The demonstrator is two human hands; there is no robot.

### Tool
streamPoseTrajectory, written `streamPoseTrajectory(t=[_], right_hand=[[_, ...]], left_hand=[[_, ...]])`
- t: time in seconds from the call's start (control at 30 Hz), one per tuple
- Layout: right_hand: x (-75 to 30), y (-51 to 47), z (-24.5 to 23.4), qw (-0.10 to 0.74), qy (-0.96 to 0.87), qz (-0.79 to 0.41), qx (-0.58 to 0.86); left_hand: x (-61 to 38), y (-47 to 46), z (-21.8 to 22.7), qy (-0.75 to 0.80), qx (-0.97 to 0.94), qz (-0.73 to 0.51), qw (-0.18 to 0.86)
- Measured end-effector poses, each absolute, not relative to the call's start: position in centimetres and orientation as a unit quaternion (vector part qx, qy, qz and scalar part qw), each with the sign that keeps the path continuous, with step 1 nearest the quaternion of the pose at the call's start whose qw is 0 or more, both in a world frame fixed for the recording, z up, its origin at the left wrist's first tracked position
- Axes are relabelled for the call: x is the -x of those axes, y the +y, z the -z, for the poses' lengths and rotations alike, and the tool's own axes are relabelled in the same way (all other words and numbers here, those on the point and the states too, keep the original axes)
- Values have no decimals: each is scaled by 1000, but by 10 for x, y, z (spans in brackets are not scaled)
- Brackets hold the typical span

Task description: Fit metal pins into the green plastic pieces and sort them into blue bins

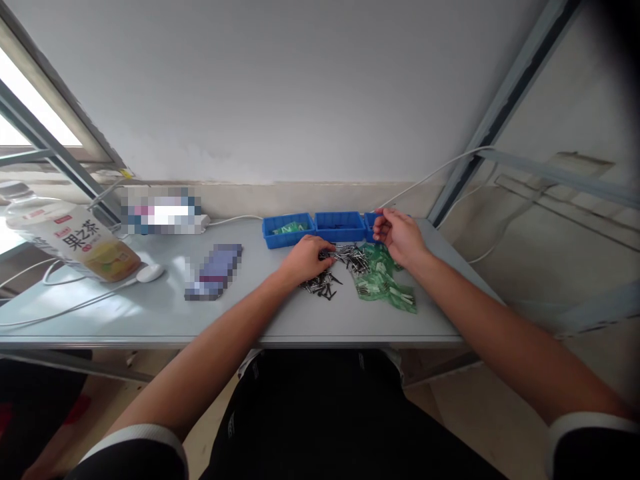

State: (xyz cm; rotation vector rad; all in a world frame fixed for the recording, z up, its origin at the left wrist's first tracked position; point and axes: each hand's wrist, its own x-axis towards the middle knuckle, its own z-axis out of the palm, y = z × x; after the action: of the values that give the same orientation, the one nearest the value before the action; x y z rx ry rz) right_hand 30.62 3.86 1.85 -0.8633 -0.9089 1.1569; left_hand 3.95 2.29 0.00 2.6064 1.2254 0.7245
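A heap of small dark screws (334, 268) lies on the grey table (150, 307), with small green plastic packets (385, 283) beside it on the right. My left hand (305, 259) rests on the screw heap, fingers curled and pinching among the screws. My right hand (399, 235) hovers above the right blue bin (371, 223), fingers bent in a pinch; what it holds is too small to make out. Three blue bins stand in a row at the back: the left bin (287, 230) holds green packets, the middle bin (340, 227) looks dark inside.
A drink bottle (75, 240) lies on its side at the left. A white mouse-like object (150, 272) with cable sits near it. A blurred flat object (215, 270) lies mid-table. White cables run along the back wall. Metal frame struts rise on both sides.
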Motion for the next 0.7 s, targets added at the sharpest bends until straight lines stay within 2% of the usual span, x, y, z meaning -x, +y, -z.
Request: streamPoseTrajectory(t=[0.1, 0.2, 0.47, 0.6, 0.7], right_hand=[[-320, 42, -27, 701, -393, -475, 359], [-328, 42, -32, 709, -372, -475, 365], [-318, 42, -23, 612, -342, -568, 431], [-310, 37, -19, 592, -404, -556, 421], [-303, 30, -18, 562, -507, -498, 422]], left_hand=[[-39, 24, 1, 410, -875, -242, 88], [-39, 24, 2, 409, -873, -249, 93], [-40, 22, -2, 432, -860, -259, 84], [-40, 22, -4, 440, -851, -266, 106], [-41, 22, -5, 433, -851, -271, 124]])
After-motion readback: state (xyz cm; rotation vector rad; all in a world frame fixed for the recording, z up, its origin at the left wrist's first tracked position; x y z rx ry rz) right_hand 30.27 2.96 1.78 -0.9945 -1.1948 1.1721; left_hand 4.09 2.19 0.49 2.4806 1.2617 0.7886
